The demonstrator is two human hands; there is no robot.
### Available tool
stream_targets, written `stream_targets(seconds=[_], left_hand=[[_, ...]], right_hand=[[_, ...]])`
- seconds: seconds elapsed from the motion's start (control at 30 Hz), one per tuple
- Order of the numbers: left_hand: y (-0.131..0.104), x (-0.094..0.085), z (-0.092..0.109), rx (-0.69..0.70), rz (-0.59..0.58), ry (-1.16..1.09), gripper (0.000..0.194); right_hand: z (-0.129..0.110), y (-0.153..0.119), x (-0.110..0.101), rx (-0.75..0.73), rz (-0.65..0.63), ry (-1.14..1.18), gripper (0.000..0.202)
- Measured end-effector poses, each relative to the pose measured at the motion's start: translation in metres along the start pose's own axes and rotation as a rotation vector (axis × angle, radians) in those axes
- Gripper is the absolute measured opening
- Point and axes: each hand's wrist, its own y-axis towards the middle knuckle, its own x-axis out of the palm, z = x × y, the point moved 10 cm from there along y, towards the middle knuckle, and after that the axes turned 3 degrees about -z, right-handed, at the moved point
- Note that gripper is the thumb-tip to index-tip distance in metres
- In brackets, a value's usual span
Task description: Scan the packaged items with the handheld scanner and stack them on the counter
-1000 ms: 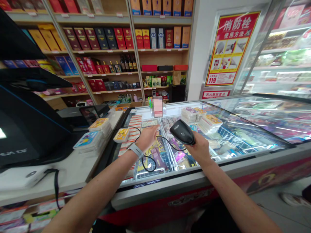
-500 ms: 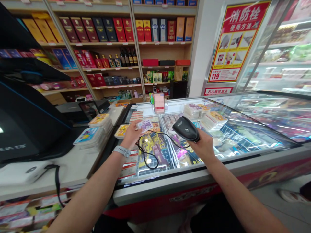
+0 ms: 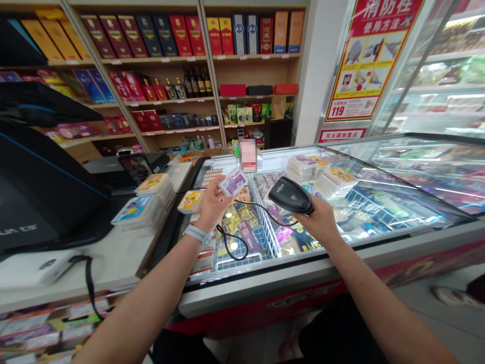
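Note:
My left hand (image 3: pixel 212 202) grips a small flat package (image 3: pixel 234 182) with a white and purple label, tilted up above the freezer glass. In my right hand (image 3: pixel 318 217) is a black handheld barcode scanner (image 3: pixel 291 195), its head pointing left toward the package. The scanner's black cable (image 3: pixel 242 253) loops over the glass between my hands. Just left of my left hand, a yellow-labelled pack (image 3: pixel 190 201) lies at the freezer's edge. Several stacked flat packs (image 3: pixel 335 183) rest on the glass to the right of the scanner.
A chest freezer (image 3: pixel 265 290) with wire baskets inside stretches across the front. On the counter at left stand a black checkout machine (image 3: pixel 45 192), a white device (image 3: pixel 36 268) and stacks of flat packs (image 3: pixel 137 212). Shelves of boxes and bottles (image 3: pixel 197 83) line the back. A shoe (image 3: pixel 454 296) shows at right.
My left hand has raised the package and turned it, moving slightly right and up. The scanner has tilted a little in my right hand. The camera view has shifted slightly downward.

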Motion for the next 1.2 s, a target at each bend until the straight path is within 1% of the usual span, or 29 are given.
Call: stream_targets(seconds=[0.17, 0.37, 0.63, 0.83, 1.03, 1.2], left_hand=[[-0.003, 0.005, 0.011, 0.059, 0.019, 0.124, 0.061], [-0.007, 0.004, 0.021, 0.126, 0.061, 0.207, 0.063], [-0.007, 0.003, 0.02, 0.125, 0.056, 0.316, 0.062], [-0.007, 0.001, 0.021, 0.13, 0.068, 0.321, 0.062], [-0.008, 0.002, 0.024, 0.142, 0.069, 0.343, 0.06], [-0.007, 0.002, 0.021, 0.137, 0.067, 0.344, 0.06]], right_hand=[[-0.002, 0.003, 0.008, -0.04, -0.077, 0.011, 0.024], [0.002, 0.006, 0.008, 0.001, -0.091, 0.031, 0.032], [0.001, 0.009, 0.009, -0.001, -0.1, 0.026, 0.038], [-0.002, 0.009, 0.01, -0.008, -0.113, 0.021, 0.033], [-0.003, 0.009, 0.012, -0.022, -0.136, 0.0, 0.033], [-0.002, 0.009, 0.013, -0.038, -0.139, -0.043, 0.03]])
